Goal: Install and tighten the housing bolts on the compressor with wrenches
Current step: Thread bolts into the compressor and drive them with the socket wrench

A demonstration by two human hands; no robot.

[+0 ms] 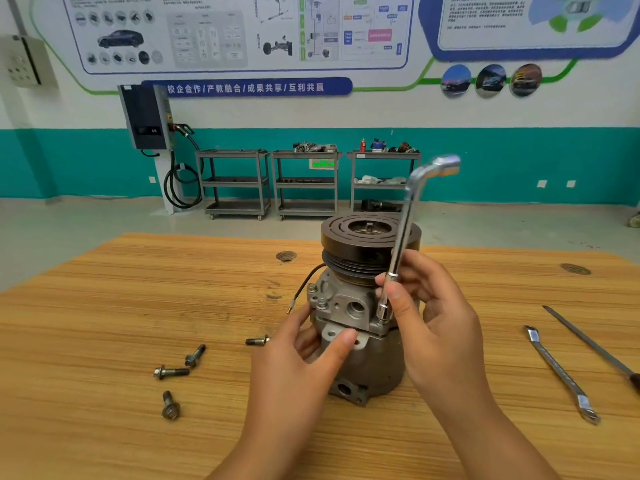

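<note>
The cast grey compressor (374,365) stands upright in the middle of the wood-grain desk (104,306), its dark grooved pulley (339,233) on top. The left hand (298,368) grips its flange, thumb on a mounting ear. The right hand (440,327) pinches the chromed L-shaped socket wrench (403,233), whose socket is seated at the housing's right corner. 4 loose bolts (171,372) lie on open desk to the left. A flat wrench (557,368) lies well apart on the right.
</note>
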